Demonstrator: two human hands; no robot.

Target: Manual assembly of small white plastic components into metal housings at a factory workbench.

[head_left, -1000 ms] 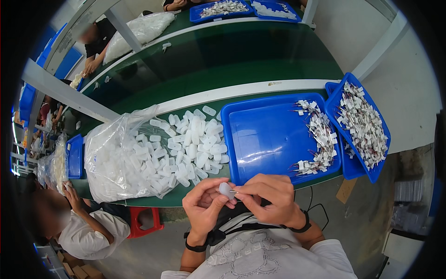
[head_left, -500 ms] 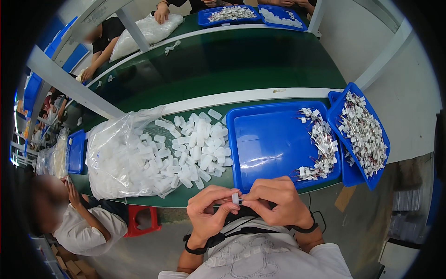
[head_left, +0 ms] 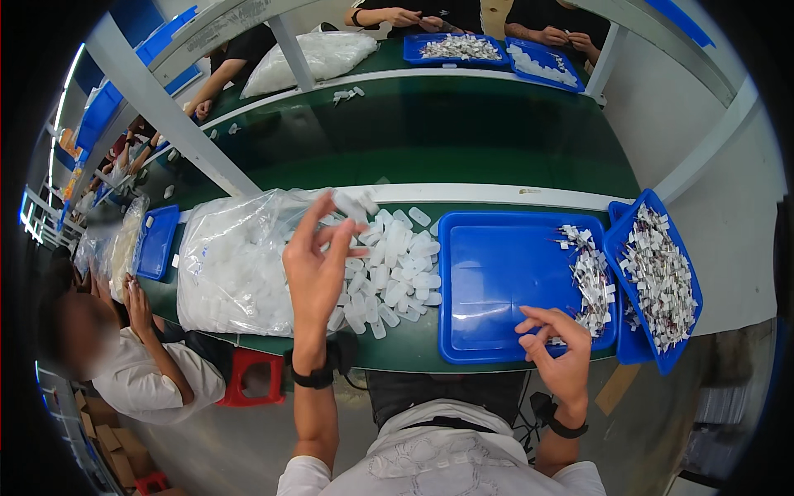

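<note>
My left hand (head_left: pixel 318 269) is raised above the heap of translucent white plastic pieces (head_left: pixel 393 264), its fingers spread. A blurred white piece (head_left: pixel 356 205) is just beyond its fingertips, apparently in the air and apart from the hand. My right hand (head_left: pixel 562 351) hovers over the near edge of the blue tray (head_left: pixel 488 256), fingers loosely bent and apart with nothing visible in them. Along that tray's right side lies a row of small white connectors with short wires (head_left: pixel 591 281).
A clear bag (head_left: pixel 236 264) of white pieces lies left of the heap. A tilted blue tray (head_left: pixel 659 281) full of wired connectors stands at the right. Beyond the white rail (head_left: pixel 463 193) runs a green belt (head_left: pixel 463 132). Co-workers sit at the far side and at left.
My hands have parted. The left has moved up and left over the heap and let go of the small white piece; the right has moved right to the tray's near edge.
</note>
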